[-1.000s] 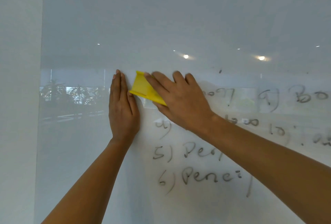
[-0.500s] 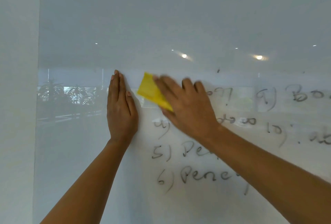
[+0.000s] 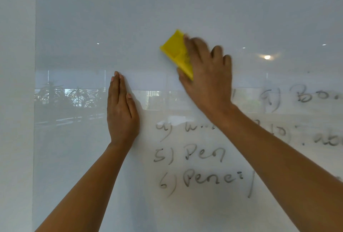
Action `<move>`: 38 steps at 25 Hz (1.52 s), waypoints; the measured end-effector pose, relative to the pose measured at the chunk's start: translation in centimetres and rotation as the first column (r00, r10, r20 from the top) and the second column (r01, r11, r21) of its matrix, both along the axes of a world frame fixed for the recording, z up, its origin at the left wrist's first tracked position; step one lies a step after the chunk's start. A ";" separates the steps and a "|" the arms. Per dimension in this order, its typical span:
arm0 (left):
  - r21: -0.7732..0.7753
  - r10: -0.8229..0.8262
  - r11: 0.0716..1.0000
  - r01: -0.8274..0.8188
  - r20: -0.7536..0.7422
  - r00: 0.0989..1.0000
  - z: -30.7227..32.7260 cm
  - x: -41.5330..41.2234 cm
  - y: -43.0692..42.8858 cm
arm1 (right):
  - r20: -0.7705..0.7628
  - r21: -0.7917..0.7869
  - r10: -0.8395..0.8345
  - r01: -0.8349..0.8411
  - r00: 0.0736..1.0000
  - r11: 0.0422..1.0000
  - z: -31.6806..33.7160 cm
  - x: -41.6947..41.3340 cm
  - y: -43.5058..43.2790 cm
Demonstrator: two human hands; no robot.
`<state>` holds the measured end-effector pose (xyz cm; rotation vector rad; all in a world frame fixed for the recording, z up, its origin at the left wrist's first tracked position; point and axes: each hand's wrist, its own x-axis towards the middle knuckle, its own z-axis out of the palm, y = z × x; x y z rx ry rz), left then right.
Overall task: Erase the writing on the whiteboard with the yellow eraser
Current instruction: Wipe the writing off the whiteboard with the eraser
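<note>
A glossy whiteboard [image 3: 185, 9] fills the view. My right hand [image 3: 207, 75] presses the yellow eraser [image 3: 176, 51] flat against the board, above the writing; the hand is blurred by motion. My left hand [image 3: 121, 113] lies flat on the board to the left, fingers together and pointing up, holding nothing. Faded black handwriting [image 3: 202, 178] runs in numbered lines below and to the right of my right hand, with "5) Pen" and "6) Penci" readable. More writing [image 3: 311, 98] sits at the right edge. My right forearm covers part of the lines.
The board's left edge meets a plain white wall [image 3: 16, 101]. Reflections of ceiling lights [image 3: 267, 57] and window plants [image 3: 65, 96] show in the board's surface.
My right hand has carried the eraser up and to the right, away from my left hand. The left hand has stayed flat in place.
</note>
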<state>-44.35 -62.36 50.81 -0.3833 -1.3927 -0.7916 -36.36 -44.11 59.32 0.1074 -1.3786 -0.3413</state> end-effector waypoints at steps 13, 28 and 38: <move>0.000 0.012 1.000 -0.012 0.025 1.000 0.0 -0.1 0.0 | -0.041 -0.056 0.003 -0.005 0.999 0.998 0.1 3.3 9.6; 0.014 0.066 0.998 -0.067 0.064 0.996 0.6 1.4 0.9 | -0.001 -0.042 -0.022 0.022 1.000 0.999 -1.2 5.9 15.9; -0.212 0.002 0.977 -0.016 -0.067 0.998 4.1 4.5 7.3 | 0.217 0.301 -0.046 -0.022 0.975 0.954 -13.1 4.5 11.1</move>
